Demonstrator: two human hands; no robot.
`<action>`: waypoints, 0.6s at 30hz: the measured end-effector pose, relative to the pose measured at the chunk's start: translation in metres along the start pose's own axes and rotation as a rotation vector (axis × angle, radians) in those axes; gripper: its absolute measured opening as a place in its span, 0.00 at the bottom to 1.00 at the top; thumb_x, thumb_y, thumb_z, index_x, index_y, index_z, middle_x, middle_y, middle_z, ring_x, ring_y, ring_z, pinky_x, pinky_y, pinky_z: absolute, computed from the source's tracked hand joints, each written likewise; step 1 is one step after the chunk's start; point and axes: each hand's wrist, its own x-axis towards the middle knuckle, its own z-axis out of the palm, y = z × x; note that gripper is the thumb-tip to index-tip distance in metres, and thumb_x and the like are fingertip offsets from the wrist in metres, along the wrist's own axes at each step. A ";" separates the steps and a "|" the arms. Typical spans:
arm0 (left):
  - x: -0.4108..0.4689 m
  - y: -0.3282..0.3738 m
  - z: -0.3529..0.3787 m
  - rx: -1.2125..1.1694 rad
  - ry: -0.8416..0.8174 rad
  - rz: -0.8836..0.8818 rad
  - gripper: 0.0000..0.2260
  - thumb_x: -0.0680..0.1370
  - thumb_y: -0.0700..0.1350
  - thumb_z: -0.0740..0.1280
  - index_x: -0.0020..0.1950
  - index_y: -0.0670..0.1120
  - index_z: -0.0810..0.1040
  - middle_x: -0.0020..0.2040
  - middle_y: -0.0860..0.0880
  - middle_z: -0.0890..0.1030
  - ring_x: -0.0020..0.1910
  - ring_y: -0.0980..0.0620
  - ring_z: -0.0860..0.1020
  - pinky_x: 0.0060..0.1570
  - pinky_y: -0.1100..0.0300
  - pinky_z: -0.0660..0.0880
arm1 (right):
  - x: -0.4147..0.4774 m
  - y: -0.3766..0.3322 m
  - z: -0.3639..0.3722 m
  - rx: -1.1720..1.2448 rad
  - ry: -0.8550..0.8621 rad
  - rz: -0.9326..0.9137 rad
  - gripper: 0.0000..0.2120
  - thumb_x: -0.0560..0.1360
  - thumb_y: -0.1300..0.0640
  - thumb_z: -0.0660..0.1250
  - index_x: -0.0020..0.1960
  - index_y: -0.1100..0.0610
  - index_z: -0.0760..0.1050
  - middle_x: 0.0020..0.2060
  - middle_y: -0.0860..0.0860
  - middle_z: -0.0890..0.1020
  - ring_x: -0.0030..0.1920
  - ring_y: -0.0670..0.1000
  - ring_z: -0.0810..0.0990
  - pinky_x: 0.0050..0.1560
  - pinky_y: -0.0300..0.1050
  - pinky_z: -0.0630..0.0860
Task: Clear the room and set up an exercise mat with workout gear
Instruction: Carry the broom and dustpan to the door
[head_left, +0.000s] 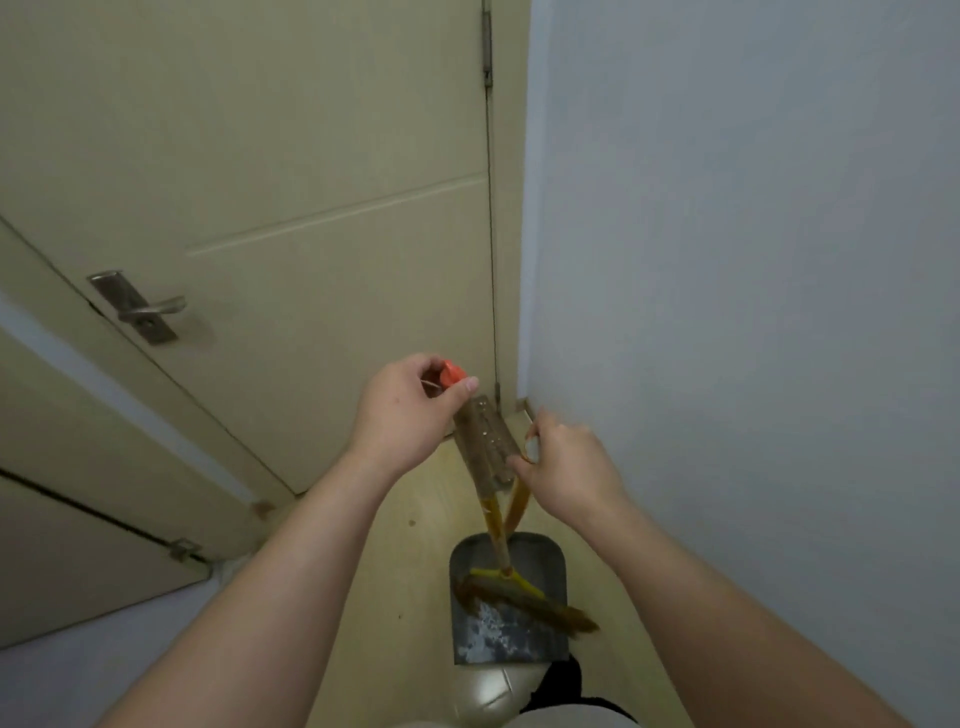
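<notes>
My left hand (410, 415) grips the top of a broom handle (483, 444), just below its orange cap (452, 374). The upper handle is wrapped in a brownish sleeve, and lower down it is yellow. My right hand (563, 467) pinches the top of a second, orange-brown handle (519, 501) beside it. Both handles run down to a grey dustpan (540, 561) standing on the wooden floor. The yellow broom head (524, 597) with brown bristles lies across the dustpan. Whitish dust lies in the pan's near part.
A beige door (291, 208) with a metal lever handle (145, 309) fills the left and centre. A pale wall (727, 260) stands close on the right, forming a narrow corner. A second door panel (78, 545) lies at the lower left. A rounded beige object (493, 691) sits just below the dustpan.
</notes>
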 end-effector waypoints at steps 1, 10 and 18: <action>0.014 0.003 0.006 0.034 -0.026 -0.001 0.12 0.76 0.57 0.71 0.54 0.53 0.81 0.45 0.58 0.81 0.45 0.61 0.79 0.44 0.62 0.77 | 0.009 0.005 0.000 0.007 -0.010 0.024 0.13 0.76 0.47 0.72 0.54 0.49 0.72 0.41 0.46 0.78 0.39 0.46 0.78 0.34 0.40 0.75; 0.115 0.007 0.049 0.194 -0.203 0.097 0.12 0.78 0.54 0.70 0.56 0.50 0.83 0.48 0.54 0.82 0.46 0.57 0.80 0.47 0.61 0.76 | 0.089 0.037 0.006 0.085 0.000 0.243 0.11 0.74 0.52 0.75 0.46 0.51 0.73 0.40 0.48 0.79 0.36 0.44 0.76 0.28 0.36 0.68; 0.213 -0.002 0.081 0.150 -0.469 0.237 0.11 0.75 0.54 0.74 0.55 0.52 0.84 0.45 0.56 0.82 0.44 0.58 0.80 0.43 0.63 0.74 | 0.155 0.053 0.019 0.010 0.083 0.461 0.10 0.74 0.51 0.74 0.44 0.53 0.74 0.38 0.49 0.78 0.37 0.48 0.78 0.38 0.44 0.81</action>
